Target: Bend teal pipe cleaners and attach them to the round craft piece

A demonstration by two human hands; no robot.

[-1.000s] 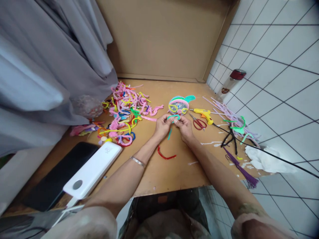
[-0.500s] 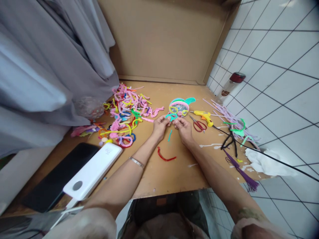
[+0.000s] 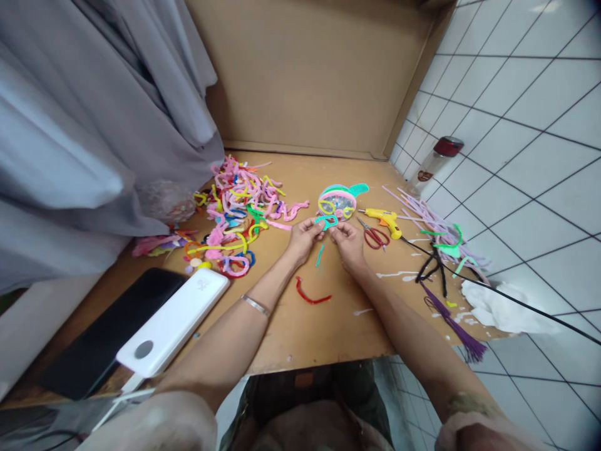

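Observation:
A turquoise pipe cleaner (image 3: 327,222), bent into a closed loop, is held up between my hands. My left hand (image 3: 304,240) pinches its left end. Fingers of my right hand (image 3: 348,245) are closed at its lower right side. Just beyond the loop stands a round clear container (image 3: 345,205) with pink and turquoise bands, yellow rings on its front and a turquoise flap at the right. A short turquoise piece (image 3: 320,255) lies on the table below my hands, and a curved red pipe cleaner (image 3: 310,300) lies nearer to me.
Red-handled scissors (image 3: 376,237) and a yellow glue gun (image 3: 385,220) lie to the right, its black cord running right. Tangled pipe cleaners (image 3: 244,207) cover the left. A white power bank (image 3: 173,322), a black phone (image 3: 115,332), a purple tassel (image 3: 455,322) and white tissue (image 3: 502,307) lie around.
The turquoise loop has shifted slightly to the right and turned a little, showing a wider opening. My hands have moved only slightly.

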